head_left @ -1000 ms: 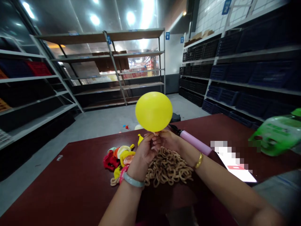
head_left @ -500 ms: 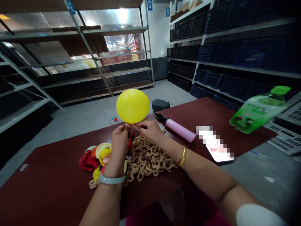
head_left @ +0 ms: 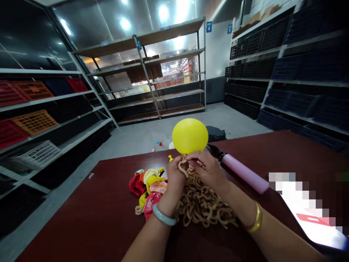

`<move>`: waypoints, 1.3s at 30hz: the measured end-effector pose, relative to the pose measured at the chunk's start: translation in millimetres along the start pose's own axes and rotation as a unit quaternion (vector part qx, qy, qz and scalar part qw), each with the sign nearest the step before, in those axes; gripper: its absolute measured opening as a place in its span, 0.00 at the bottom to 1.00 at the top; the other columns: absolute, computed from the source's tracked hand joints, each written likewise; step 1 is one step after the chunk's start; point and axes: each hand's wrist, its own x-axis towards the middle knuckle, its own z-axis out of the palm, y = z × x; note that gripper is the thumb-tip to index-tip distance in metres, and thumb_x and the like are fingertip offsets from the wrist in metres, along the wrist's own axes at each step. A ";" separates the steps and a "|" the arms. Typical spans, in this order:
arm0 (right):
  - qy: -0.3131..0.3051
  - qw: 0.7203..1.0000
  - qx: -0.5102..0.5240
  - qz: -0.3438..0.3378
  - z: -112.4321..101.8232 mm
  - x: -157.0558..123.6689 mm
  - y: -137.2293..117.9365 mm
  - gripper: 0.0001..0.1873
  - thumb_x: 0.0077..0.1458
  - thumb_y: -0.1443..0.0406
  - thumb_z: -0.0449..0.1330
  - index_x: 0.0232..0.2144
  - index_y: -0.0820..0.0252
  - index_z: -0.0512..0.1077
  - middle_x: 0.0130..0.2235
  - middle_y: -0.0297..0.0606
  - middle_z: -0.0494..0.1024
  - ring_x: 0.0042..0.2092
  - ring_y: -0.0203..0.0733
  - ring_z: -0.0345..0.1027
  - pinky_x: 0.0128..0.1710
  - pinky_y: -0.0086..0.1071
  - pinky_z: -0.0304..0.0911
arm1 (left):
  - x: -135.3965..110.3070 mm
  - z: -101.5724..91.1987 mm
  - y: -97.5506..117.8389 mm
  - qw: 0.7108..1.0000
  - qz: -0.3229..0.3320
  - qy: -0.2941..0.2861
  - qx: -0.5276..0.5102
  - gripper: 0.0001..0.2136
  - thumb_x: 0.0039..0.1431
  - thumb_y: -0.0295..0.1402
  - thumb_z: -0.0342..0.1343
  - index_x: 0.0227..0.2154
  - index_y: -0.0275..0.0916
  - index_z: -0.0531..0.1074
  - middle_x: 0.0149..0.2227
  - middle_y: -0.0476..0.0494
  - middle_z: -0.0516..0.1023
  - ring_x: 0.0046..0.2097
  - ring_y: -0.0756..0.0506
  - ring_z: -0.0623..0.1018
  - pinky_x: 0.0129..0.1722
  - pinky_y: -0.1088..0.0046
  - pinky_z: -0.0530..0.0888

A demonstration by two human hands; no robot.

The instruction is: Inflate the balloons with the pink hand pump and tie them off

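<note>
The yellow balloon [head_left: 190, 135] stands inflated just above both hands, its neck pointing straight down into the fingers. The right hand [head_left: 207, 168] is nearer, with its fingers pinched shut on the neck. The left hand [head_left: 174, 175] touches it and seems to pinch a tan loop [head_left: 182, 166]. Below them a heap of loops [head_left: 204, 205] lies on the bench [head_left: 81, 225], with limp balloons [head_left: 147, 182] to the left and a pink pump [head_left: 244, 173] to the right.

left hand [head_left: 174, 175] raised, pinching; right hand [head_left: 209, 170] close beside, pinching too; forearms converge
</note>
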 end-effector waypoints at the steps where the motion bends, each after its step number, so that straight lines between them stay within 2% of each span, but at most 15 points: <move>1: 0.016 1.000 -0.006 0.005 -0.6 -0.5 -1.1 0.07 0.57 0.66 0.56 0.38 0.54 0.72 0.38 0.37 0.75 0.42 0.39 0.69 0.43 0.35 0.65 | -1.7 0.6 2.0 1.000 0.001 -0.004 -0.004 0.10 0.54 0.37 0.56 0.29 0.35 0.76 0.26 0.47 0.74 0.29 0.49 0.71 0.32 0.75 0.68; 4: 0.056 0.998 -0.032 0.021 -2.1 -0.5 -3.3 0.03 0.55 0.65 0.59 0.34 0.55 0.72 0.38 0.38 0.73 0.42 0.41 0.68 0.43 0.36 0.65 | -6.2 2.3 11.0 1.000 0.019 -0.006 0.015 0.10 0.56 0.37 0.55 0.30 0.36 0.77 0.27 0.48 0.75 0.31 0.49 0.71 0.33 0.75 0.68; 7: 0.066 0.995 -0.035 0.063 -5.0 1.7 -1.8 0.04 0.51 0.65 0.62 0.33 0.56 0.73 0.40 0.40 0.70 0.41 0.41 0.67 0.41 0.35 0.66 | -8.7 2.9 18.0 0.998 0.036 -0.007 0.052 0.10 0.57 0.36 0.54 0.29 0.37 0.77 0.27 0.48 0.75 0.30 0.49 0.71 0.31 0.76 0.67; 10: 0.052 0.991 0.018 0.121 -8.5 4.5 1.9 0.06 0.48 0.64 0.64 0.32 0.57 0.75 0.38 0.38 0.69 0.37 0.38 0.67 0.36 0.32 0.66 | -8.9 1.6 20.3 0.991 0.062 -0.018 0.118 0.10 0.58 0.36 0.53 0.28 0.37 0.76 0.26 0.48 0.75 0.29 0.49 0.71 0.31 0.75 0.66; 15: 0.010 0.979 0.086 0.184 -13.8 5.9 9.1 0.07 0.46 0.62 0.65 0.29 0.58 0.74 0.36 0.36 0.70 0.39 0.39 0.67 0.39 0.33 0.65 | -5.9 -1.7 24.3 0.957 0.124 -0.042 0.259 0.09 0.60 0.31 0.51 0.30 0.38 0.76 0.30 0.45 0.78 0.33 0.47 0.73 0.34 0.73 0.65; 18: -0.006 0.975 0.086 0.206 -17.6 5.8 13.2 0.08 0.46 0.61 0.65 0.30 0.59 0.75 0.36 0.36 0.71 0.39 0.39 0.68 0.40 0.33 0.65 | -2.9 -2.9 25.2 0.945 0.140 -0.081 0.283 0.08 0.60 0.28 0.50 0.33 0.38 0.75 0.32 0.45 0.78 0.35 0.47 0.74 0.36 0.72 0.66; 23: -0.002 0.987 0.010 0.162 -22.8 8.7 9.3 0.06 0.48 0.62 0.63 0.26 0.59 0.75 0.32 0.36 0.72 0.37 0.39 0.67 0.38 0.33 0.63 | 1.8 -5.6 17.5 0.943 0.144 -0.117 0.278 0.08 0.59 0.26 0.49 0.32 0.37 0.74 0.33 0.43 0.78 0.36 0.46 0.75 0.37 0.71 0.67; 30: 0.005 0.993 -0.048 0.105 -19.1 8.0 -1.1 0.04 0.52 0.65 0.59 0.26 0.59 0.70 0.32 0.37 0.69 0.36 0.39 0.65 0.33 0.32 0.64 | 5.8 -10.8 10.2 0.954 0.155 -0.107 0.232 0.07 0.59 0.29 0.51 0.32 0.38 0.74 0.31 0.43 0.77 0.34 0.46 0.74 0.35 0.71 0.67; 35: 0.033 0.990 -0.137 0.024 -15.3 3.0 -4.3 0.03 0.54 0.69 0.58 0.28 0.58 0.68 0.34 0.39 0.69 0.39 0.42 0.64 0.39 0.36 0.62 | 5.9 -10.4 12.0 0.968 0.135 -0.112 0.181 0.09 0.60 0.32 0.51 0.30 0.37 0.74 0.30 0.43 0.77 0.33 0.47 0.74 0.35 0.73 0.67; 39: 0.029 0.989 -0.144 0.001 -15.7 2.6 -5.1 0.05 0.54 0.72 0.56 0.28 0.58 0.67 0.33 0.38 0.68 0.39 0.42 0.63 0.40 0.36 0.61 | 4.1 -8.9 15.6 0.978 0.101 -0.113 0.142 0.12 0.60 0.35 0.50 0.27 0.36 0.74 0.27 0.45 0.75 0.31 0.48 0.72 0.33 0.74 0.66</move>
